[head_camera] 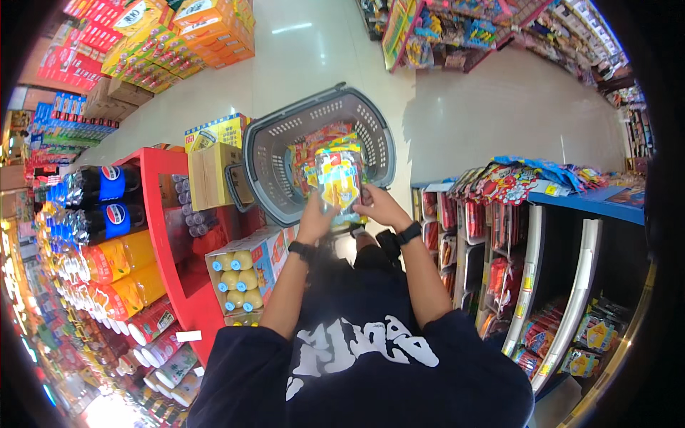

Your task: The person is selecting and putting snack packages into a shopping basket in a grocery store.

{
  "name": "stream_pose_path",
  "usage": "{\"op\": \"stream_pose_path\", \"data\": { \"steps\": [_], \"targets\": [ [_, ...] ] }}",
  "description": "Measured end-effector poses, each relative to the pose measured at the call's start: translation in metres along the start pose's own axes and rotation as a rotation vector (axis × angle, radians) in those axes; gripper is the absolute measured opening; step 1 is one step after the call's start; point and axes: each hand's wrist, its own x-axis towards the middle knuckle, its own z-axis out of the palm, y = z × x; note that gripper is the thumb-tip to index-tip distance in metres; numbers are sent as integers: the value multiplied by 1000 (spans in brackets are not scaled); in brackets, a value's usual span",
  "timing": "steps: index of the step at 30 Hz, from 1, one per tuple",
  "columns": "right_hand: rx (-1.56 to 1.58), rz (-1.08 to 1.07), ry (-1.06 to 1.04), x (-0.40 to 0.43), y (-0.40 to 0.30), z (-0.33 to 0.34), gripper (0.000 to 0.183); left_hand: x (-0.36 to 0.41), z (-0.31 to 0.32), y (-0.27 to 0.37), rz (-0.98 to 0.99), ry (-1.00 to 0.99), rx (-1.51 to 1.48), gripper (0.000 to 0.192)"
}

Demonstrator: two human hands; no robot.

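Observation:
Between my two hands is a shiny snack packet (339,179) with a yellow, white and blue printed front. My left hand (317,218) grips its lower left edge, while my right hand (382,206) pinches its lower right side. Just beyond my hands, a grey plastic shopping basket (273,134) stands with perforated walls and a dark rim. Several red and yellow snack packets (334,132) lie inside the basket, partly hidden behind the held packet. I wear a dark band on each wrist.
To the left, a red shelf (160,214) bears large soft-drink bottles (115,184). Cardboard boxes (211,176) and a carton of pale bottled drinks (235,278) stand left of the basket. A snack rack (481,241) runs along the right. Drink cartons (214,32) are stacked at far left.

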Motion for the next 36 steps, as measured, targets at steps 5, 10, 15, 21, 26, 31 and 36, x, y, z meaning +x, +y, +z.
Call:
{"op": "stream_pose_path", "data": {
  "steps": [5, 10, 15, 21, 26, 31, 36],
  "targets": [
    [110, -55, 87, 43, 78, 3, 68, 40, 27, -12, -82, 8, -103, 65],
    [-53, 40, 274, 81, 82, 0, 66, 79, 33, -43, -232, -83, -106, 67],
    [-162, 33, 408, 103, 96, 6, 57, 108, 40, -68, -281, -34, 164, 67],
    [-290, 177, 272, 118, 110, 13, 56, 107, 44, -82, -275, 50, 370, 62],
    [-373, 186, 279, 119, 115, 10, 49, 103, 48, -62, -387, -44, 430, 63],
    [-370, 179, 323, 114, 119, 9, 49, 97, 44, -52, -423, -147, 378, 68],
    [-279, 58, 345, 100, 117, -2, 45, 85, 40, -51, -383, -65, 403, 70]
  ]
}}
